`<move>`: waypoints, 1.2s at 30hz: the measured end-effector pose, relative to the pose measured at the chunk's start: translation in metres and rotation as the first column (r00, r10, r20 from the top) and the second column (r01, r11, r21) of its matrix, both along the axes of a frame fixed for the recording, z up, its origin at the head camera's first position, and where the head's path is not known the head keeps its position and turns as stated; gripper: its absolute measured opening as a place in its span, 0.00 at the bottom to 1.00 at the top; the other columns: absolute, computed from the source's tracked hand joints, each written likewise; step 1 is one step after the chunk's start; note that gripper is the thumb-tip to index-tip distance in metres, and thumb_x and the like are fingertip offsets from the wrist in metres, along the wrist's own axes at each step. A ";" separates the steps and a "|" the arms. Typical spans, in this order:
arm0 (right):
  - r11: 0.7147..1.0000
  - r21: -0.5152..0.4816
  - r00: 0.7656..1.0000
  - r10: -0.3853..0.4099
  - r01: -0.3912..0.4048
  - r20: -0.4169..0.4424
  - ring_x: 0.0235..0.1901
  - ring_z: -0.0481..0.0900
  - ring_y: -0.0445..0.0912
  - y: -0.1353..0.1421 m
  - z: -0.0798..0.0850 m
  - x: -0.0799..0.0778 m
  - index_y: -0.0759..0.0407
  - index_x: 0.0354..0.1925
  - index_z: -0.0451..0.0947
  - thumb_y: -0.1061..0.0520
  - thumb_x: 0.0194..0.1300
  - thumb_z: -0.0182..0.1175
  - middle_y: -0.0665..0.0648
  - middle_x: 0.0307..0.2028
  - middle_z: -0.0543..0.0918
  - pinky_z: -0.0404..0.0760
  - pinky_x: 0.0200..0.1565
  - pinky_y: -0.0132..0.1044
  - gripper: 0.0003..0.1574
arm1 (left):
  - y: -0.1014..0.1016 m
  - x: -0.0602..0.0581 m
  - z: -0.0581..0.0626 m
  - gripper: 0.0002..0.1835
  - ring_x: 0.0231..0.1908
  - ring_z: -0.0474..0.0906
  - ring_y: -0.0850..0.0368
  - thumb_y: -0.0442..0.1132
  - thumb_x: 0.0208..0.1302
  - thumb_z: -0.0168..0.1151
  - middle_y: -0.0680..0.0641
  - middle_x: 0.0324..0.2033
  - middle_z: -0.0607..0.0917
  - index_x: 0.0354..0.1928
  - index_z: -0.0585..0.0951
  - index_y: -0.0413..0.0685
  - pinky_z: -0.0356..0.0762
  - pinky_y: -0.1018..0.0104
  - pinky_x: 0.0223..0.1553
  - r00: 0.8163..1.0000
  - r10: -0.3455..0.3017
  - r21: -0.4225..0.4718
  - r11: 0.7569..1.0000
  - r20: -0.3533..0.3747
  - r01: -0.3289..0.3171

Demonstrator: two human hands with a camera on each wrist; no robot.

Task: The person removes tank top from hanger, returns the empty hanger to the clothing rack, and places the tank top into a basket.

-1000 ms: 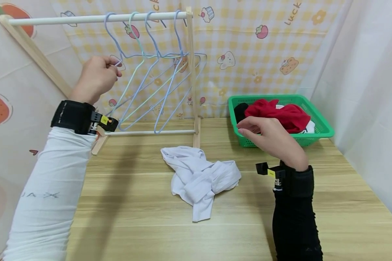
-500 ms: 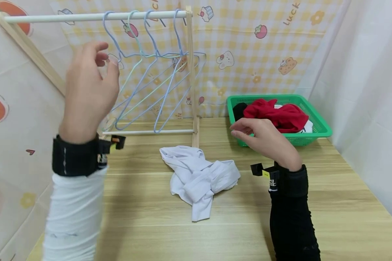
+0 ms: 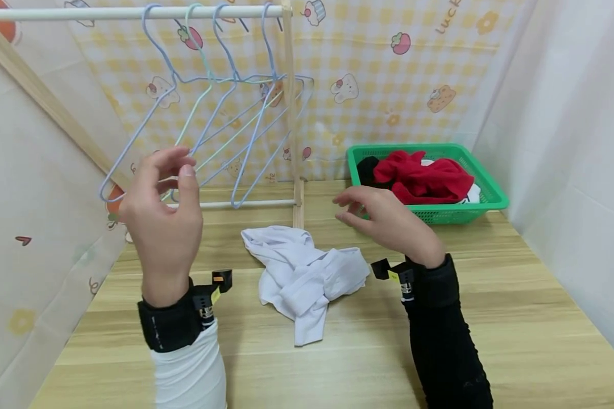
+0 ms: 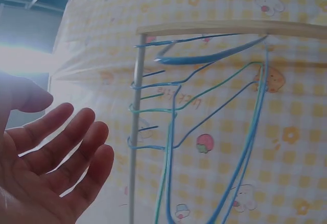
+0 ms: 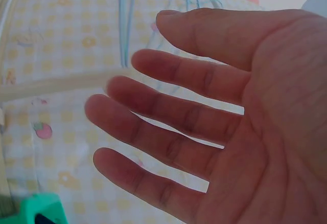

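A crumpled white garment [image 3: 307,278] lies on the wooden table between my two hands. My left hand [image 3: 166,218] is in the air left of it, in front of the hangers, holding nothing; its fingers are loosely bent and spread in the left wrist view. Several blue and green hangers [image 3: 258,136] hang from the rail [image 3: 102,12] of a rack. My right hand [image 3: 389,218] hovers right of the garment, before the basket, with fingers relaxed and nothing in them. The right wrist view shows its bare palm [image 5: 286,111].
At the back right stands a green basket [image 3: 460,213] with a red garment [image 3: 424,179] and black and white cloth. The rack's wooden post [image 3: 291,113] rises behind the white garment. A patterned curtain [image 3: 368,57] closes off the back.
My left hand has let go of the leftmost blue hanger and come down and toward the right. My right hand has shifted slightly left in view. The garment lies as before.
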State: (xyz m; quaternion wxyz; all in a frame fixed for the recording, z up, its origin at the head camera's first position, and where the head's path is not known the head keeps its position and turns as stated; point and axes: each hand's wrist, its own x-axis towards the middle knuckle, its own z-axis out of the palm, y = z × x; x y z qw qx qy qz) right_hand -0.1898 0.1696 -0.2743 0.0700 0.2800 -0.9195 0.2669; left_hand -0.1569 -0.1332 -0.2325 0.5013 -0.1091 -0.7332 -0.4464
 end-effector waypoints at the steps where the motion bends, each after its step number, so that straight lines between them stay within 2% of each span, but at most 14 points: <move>1: 1.000 0.001 1.000 0.013 -0.013 -0.003 0.42 0.79 0.40 -0.004 -0.001 0.000 0.54 0.56 0.78 0.49 0.67 0.60 0.51 0.48 0.85 0.84 0.41 0.41 0.21 | 0.002 0.000 -0.001 0.13 0.40 0.80 0.58 0.33 0.64 0.56 0.39 0.37 0.88 0.46 0.84 0.36 0.74 0.77 0.40 1.000 -0.011 0.002 1.000 0.002 0.011; 4: 0.997 0.022 0.997 0.073 -0.072 -0.027 0.48 0.77 0.43 -0.018 -0.007 -0.002 0.55 0.62 0.73 0.49 0.67 0.60 0.55 0.56 0.80 0.83 0.46 0.44 0.27 | 0.004 -0.001 -0.003 0.13 0.40 0.80 0.56 0.34 0.65 0.56 0.39 0.36 0.89 0.46 0.83 0.36 0.74 0.77 0.40 1.000 -0.020 -0.012 1.000 0.006 0.020; 7: 0.985 0.058 0.986 0.163 -0.161 -0.038 0.58 0.71 0.48 -0.037 -0.018 -0.005 0.55 0.67 0.66 0.47 0.64 0.63 0.59 0.64 0.71 0.78 0.56 0.48 0.37 | 0.006 0.000 -0.003 0.13 0.41 0.80 0.55 0.35 0.65 0.56 0.39 0.37 0.89 0.46 0.83 0.36 0.74 0.76 0.40 1.000 -0.028 -0.025 0.999 0.007 0.028; 11: 0.940 0.184 0.955 0.295 -0.288 -0.011 0.67 0.61 0.55 -0.061 -0.039 -0.012 0.51 0.72 0.59 0.41 0.51 0.72 0.65 0.71 0.60 0.71 0.63 0.55 0.56 | 0.009 -0.001 -0.003 0.13 0.41 0.81 0.56 0.36 0.66 0.55 0.40 0.37 0.89 0.47 0.83 0.36 0.74 0.75 0.40 0.998 -0.059 -0.037 0.998 0.000 0.059; 13: 0.898 0.289 0.939 0.344 -0.333 0.014 0.69 0.57 0.59 -0.069 -0.051 -0.017 0.48 0.74 0.57 0.36 0.43 0.74 0.66 0.73 0.55 0.67 0.66 0.58 0.64 | 0.011 -0.002 -0.004 0.13 0.41 0.81 0.56 0.36 0.66 0.55 0.40 0.37 0.89 0.47 0.83 0.36 0.75 0.73 0.40 0.997 -0.078 -0.042 0.996 -0.004 0.078; 15: 0.844 0.399 0.930 0.362 -0.359 0.071 0.71 0.51 0.60 -0.075 -0.064 -0.023 0.45 0.75 0.53 0.33 0.38 0.75 0.66 0.75 0.50 0.62 0.68 0.62 0.71 | 0.012 -0.004 -0.005 0.14 0.41 0.81 0.56 0.35 0.66 0.55 0.39 0.38 0.89 0.47 0.83 0.36 0.75 0.71 0.39 0.996 -0.092 -0.055 0.994 -0.001 0.092; 19: 0.729 0.556 0.916 0.338 -0.400 0.216 0.74 0.38 0.61 -0.085 -0.090 -0.035 0.42 0.77 0.44 0.29 0.33 0.75 0.64 0.78 0.39 0.50 0.70 0.67 0.80 | 0.014 -0.006 -0.009 0.14 0.40 0.80 0.56 0.35 0.66 0.55 0.40 0.38 0.88 0.48 0.83 0.37 0.76 0.67 0.39 0.995 -0.099 -0.064 0.993 0.014 0.100; 21: 0.689 0.591 0.908 0.318 -0.420 0.274 0.74 0.35 0.61 -0.089 -0.100 -0.040 0.41 0.78 0.40 0.28 0.33 0.74 0.63 0.78 0.35 0.48 0.70 0.69 0.82 | 0.014 -0.006 -0.010 0.14 0.41 0.80 0.56 0.35 0.66 0.55 0.40 0.38 0.88 0.48 0.83 0.38 0.76 0.66 0.39 0.995 -0.097 -0.067 0.993 0.020 0.098; 23: 0.662 0.606 0.897 0.320 -0.442 0.305 0.74 0.37 0.60 -0.093 -0.106 -0.044 0.42 0.78 0.39 0.28 0.34 0.74 0.64 0.78 0.35 0.51 0.71 0.66 0.82 | 0.015 -0.006 -0.010 0.14 0.41 0.80 0.56 0.36 0.66 0.55 0.41 0.38 0.88 0.48 0.83 0.38 0.77 0.65 0.39 0.995 -0.095 -0.060 0.994 0.023 0.096; 25: 0.639 0.606 0.881 0.338 -0.473 0.332 0.74 0.42 0.61 -0.097 -0.108 -0.046 0.43 0.78 0.41 0.29 0.37 0.74 0.65 0.77 0.40 0.55 0.71 0.61 0.79 | 0.014 -0.006 -0.010 0.14 0.41 0.80 0.56 0.36 0.66 0.54 0.41 0.38 0.88 0.48 0.83 0.38 0.77 0.65 0.39 0.995 -0.092 -0.064 0.994 0.025 0.094; 27: 0.623 0.602 0.866 0.371 -0.500 0.335 0.72 0.49 0.60 -0.100 -0.108 -0.047 0.45 0.77 0.48 0.31 0.39 0.74 0.64 0.76 0.48 0.62 0.70 0.55 0.74 | 0.013 -0.005 -0.009 0.14 0.41 0.80 0.56 0.36 0.67 0.54 0.40 0.38 0.88 0.49 0.82 0.38 0.77 0.65 0.40 0.995 -0.091 -0.066 0.994 0.029 0.092; 30: 0.605 0.592 0.844 0.430 -0.533 0.321 0.65 0.61 0.56 -0.102 -0.106 -0.045 0.45 0.71 0.61 0.35 0.43 0.74 0.60 0.71 0.62 0.72 0.63 0.46 0.60 | 0.010 -0.003 -0.007 0.14 0.41 0.80 0.56 0.35 0.67 0.53 0.39 0.38 0.88 0.49 0.82 0.37 0.76 0.65 0.40 0.996 -0.087 -0.061 0.994 0.035 0.089; 33: 0.602 0.569 0.823 0.481 -0.560 0.301 0.56 0.68 0.49 -0.102 -0.108 -0.037 0.43 0.63 0.70 0.43 0.47 0.74 0.56 0.63 0.72 0.76 0.55 0.41 0.45 | 0.008 -0.003 -0.006 0.15 0.41 0.80 0.55 0.35 0.67 0.53 0.39 0.38 0.88 0.49 0.82 0.36 0.76 0.67 0.40 0.995 -0.088 -0.066 0.994 0.037 0.090; 36: 0.599 0.542 0.801 0.523 -0.589 0.292 0.49 0.72 0.45 -0.099 -0.110 -0.028 0.43 0.59 0.73 0.51 0.49 0.73 0.54 0.55 0.78 0.78 0.53 0.40 0.38 | 0.006 -0.003 -0.007 0.15 0.41 0.80 0.55 0.36 0.68 0.52 0.37 0.38 0.88 0.50 0.81 0.34 0.76 0.68 0.40 0.996 -0.086 -0.093 0.992 0.033 0.088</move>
